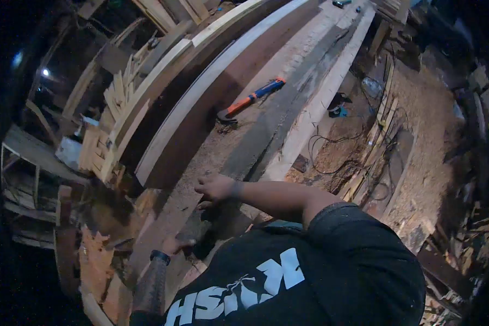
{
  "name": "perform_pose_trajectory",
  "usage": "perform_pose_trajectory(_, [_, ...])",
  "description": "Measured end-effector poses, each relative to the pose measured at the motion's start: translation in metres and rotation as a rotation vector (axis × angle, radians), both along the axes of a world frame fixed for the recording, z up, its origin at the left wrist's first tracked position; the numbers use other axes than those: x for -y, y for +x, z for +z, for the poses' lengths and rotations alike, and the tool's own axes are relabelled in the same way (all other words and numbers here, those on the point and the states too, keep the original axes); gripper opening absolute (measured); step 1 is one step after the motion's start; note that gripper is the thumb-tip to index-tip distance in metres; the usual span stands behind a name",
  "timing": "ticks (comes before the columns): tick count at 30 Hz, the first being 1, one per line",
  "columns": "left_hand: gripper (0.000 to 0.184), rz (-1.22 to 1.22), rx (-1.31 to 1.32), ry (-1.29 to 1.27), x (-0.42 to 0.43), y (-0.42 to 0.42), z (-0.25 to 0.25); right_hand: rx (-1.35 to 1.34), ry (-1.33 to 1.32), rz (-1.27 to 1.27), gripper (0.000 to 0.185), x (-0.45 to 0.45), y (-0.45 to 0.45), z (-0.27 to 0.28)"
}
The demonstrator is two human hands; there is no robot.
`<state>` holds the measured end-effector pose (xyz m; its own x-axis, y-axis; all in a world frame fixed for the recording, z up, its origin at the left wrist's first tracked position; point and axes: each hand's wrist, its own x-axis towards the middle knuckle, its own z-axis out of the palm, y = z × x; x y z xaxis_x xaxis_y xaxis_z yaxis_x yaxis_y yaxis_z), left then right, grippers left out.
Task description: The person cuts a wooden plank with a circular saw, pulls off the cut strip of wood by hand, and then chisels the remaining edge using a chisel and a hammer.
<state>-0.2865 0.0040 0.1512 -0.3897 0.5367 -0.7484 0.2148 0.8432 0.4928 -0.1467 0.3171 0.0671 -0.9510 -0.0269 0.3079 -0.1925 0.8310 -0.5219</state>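
My right hand (214,187) is low over the dusty wooden beam (280,117), its fingers spread and no object visible in them. Nearer my body, my left hand (174,244), with a dark band at the wrist, reaches to a black shape (204,244) too dark to make out. Its fingers are mostly lost in shadow, so its grip cannot be judged. Farther up the beam, beyond both hands, lies a hammer (252,100) with an orange and blue handle, its dark head toward me.
Curved planks (201,81) rise along the beam's left side. To the right are a black cable (323,155), sawdust (426,119) and long wood strips (383,125). Scrap wood (95,255) stands at the lower left. A small tool (341,3) sits at the beam's far end.
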Motion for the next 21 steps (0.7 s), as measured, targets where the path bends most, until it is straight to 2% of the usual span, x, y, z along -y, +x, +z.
perform_pose_trajectory(1, [0.058,0.026,-0.026,0.036,0.003,-0.005,-0.018,0.034,-0.006,-0.016,0.051,-0.003,0.007,-0.004])
perform_pose_trajectory(3, [0.060,0.019,-0.116,0.176,0.038,-0.033,-0.098,0.102,-0.018,-0.054,0.056,-0.005,0.021,-0.006])
perform_pose_trajectory(4, [0.058,0.002,-0.226,0.113,0.036,-0.030,-0.097,0.149,-0.030,-0.072,0.056,-0.010,0.030,-0.001])
perform_pose_trajectory(6, [0.054,-0.039,-0.446,-0.004,0.014,-0.019,-0.066,0.242,-0.041,-0.117,0.057,-0.033,0.043,0.016])
perform_pose_trajectory(8, [0.043,-0.060,-0.789,0.103,-0.013,-0.015,-0.025,0.218,0.020,-0.284,0.059,-0.075,0.041,0.002])
perform_pose_trajectory(9, [0.040,0.002,-0.846,0.272,-0.011,-0.034,-0.028,0.201,0.052,-0.369,0.059,-0.098,0.040,-0.002])
perform_pose_trajectory(11, [0.037,0.114,-0.882,0.390,-0.019,-0.062,-0.016,0.278,-0.017,-0.584,0.061,-0.142,0.032,0.032])
perform_pose_trajectory(12, [0.036,0.152,-0.866,0.344,-0.034,-0.066,0.003,0.307,-0.018,-0.671,0.062,-0.166,0.027,0.046])
perform_pose_trajectory(15, [0.036,0.038,-0.841,0.520,-0.076,-0.055,0.017,0.331,0.173,-0.807,0.059,-0.245,0.011,0.034])
perform_pose_trajectory(17, [0.037,-0.091,-0.772,0.543,-0.095,-0.040,0.009,0.335,0.251,-0.852,0.059,-0.286,0.004,0.019])
perform_pose_trajectory(20, [0.040,-0.184,-0.600,0.445,-0.122,0.011,-0.001,0.695,0.308,-0.755,0.050,-0.319,0.002,0.025])
perform_pose_trajectory(21, [0.042,-0.231,-0.622,0.455,-0.130,0.031,-0.008,0.752,0.286,-0.694,0.042,-0.326,0.006,0.033])
